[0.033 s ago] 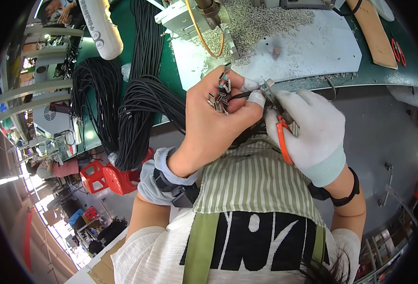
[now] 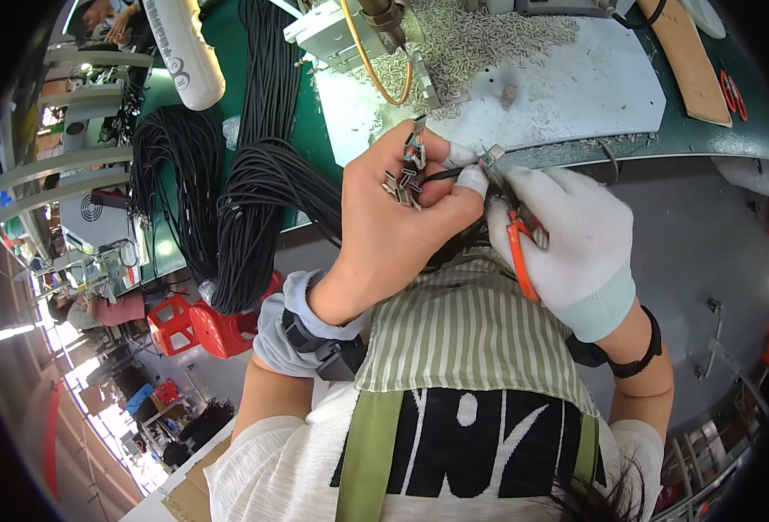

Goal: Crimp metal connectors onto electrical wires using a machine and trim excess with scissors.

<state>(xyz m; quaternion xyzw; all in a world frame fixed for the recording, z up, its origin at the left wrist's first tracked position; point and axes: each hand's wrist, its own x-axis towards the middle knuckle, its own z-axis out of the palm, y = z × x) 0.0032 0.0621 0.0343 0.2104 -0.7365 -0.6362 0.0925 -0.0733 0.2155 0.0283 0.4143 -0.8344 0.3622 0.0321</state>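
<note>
My left hand (image 2: 402, 209), bare except for white covers on the thumb and forefinger, is closed on several thin black cables. One cable (image 2: 442, 174) is pinched between those fingertips, and its small metal connector (image 2: 490, 156) with coloured wires at its base sticks out to the right. Other cable ends with metal connectors (image 2: 404, 189) poke out of the curled fingers. In a white knitted glove, my right hand (image 2: 571, 239) grips a pair of red-handled cutters or pliers (image 2: 521, 257). The tool's jaws are close beside the pinched connector; whether they touch it I cannot tell.
Beyond my hands, a white board (image 2: 576, 96) on the green table carries a heap of small metal pieces (image 2: 463, 52) around a machine (image 2: 384, 26). Black cable bundles (image 2: 267, 187) hang over the edge at left. Red-handled scissors (image 2: 732, 94) and a tan strip (image 2: 685, 65) lie right.
My right hand with the tool has shifted very slightly left. My left hand keeps its hold on the cables.
</note>
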